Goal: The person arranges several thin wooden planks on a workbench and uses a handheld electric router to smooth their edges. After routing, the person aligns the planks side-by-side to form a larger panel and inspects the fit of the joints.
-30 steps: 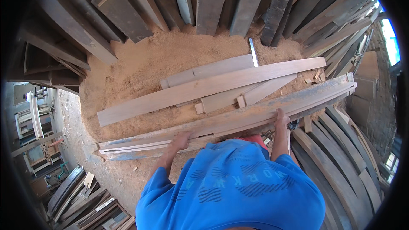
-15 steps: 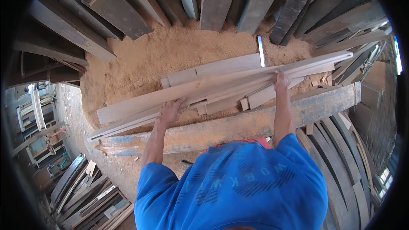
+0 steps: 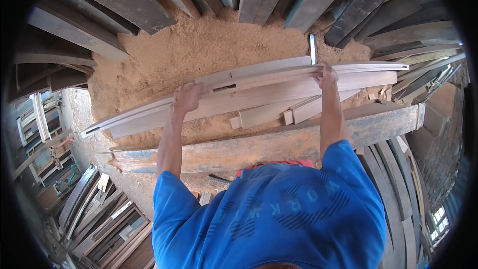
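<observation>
Both our left hand and right hand grip the slotted board | it spans over the plain plank, contact unclear | we appear to be positioning it | next likely calls for level, two-handed lowering

Dark planks are ringing the far edge of a broad bed of sawdust, where a narrow shiny strip is catching the light. Long boards are lying side by side at lower right, near a bright window. Wood pieces are crowding the floor at lower left, below pale slats.
</observation>
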Available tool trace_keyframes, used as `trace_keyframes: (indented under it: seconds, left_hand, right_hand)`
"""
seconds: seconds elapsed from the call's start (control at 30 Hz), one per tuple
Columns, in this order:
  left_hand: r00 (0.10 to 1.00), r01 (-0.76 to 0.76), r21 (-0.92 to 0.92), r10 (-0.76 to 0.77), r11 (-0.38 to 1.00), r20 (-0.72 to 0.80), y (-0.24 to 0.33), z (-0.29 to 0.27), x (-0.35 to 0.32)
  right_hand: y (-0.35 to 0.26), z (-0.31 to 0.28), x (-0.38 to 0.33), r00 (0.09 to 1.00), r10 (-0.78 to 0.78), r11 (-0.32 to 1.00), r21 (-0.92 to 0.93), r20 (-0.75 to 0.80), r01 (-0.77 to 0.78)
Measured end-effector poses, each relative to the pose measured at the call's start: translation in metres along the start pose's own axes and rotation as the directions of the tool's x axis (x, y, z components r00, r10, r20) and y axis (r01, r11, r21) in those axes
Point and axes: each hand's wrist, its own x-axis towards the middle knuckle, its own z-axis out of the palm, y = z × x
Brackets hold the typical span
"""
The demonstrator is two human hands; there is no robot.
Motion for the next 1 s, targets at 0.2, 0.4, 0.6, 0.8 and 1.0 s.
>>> trace_keyframes:
  seconds: [0.2,0.4,0.6,0.8,1.0]
  left_hand:
    - [1.000,0.005,0.023,-0.005,1.000,0.004,-0.025,0.007,0.036]
    - [1.000,0.011,0.005,-0.011,1.000,0.005,-0.043,0.039,0.062]
    - [0.994,0.109,0.038,-0.109,0.993,-0.009,-0.040,0.029,0.061]
    - [0.913,0.199,-0.060,-0.208,0.978,-0.351,-0.036,0.019,0.047]
    - [0.753,0.087,-0.183,-0.185,0.979,-0.631,0.014,0.052,0.034]
  right_hand:
    - [0.016,0.032,0.003,0.994,0.077,0.997,0.029,-0.081,-0.075]
    - [0.041,0.022,0.025,1.000,0.017,0.991,-0.129,0.002,-0.017]
    - [0.036,0.015,0.030,0.995,0.045,0.992,-0.121,0.087,-0.035]
    - [0.047,-0.039,0.015,0.934,-0.031,0.995,-0.078,0.356,0.062]
    - [0.068,-0.125,0.004,0.971,-0.069,0.992,-0.085,0.227,0.090]
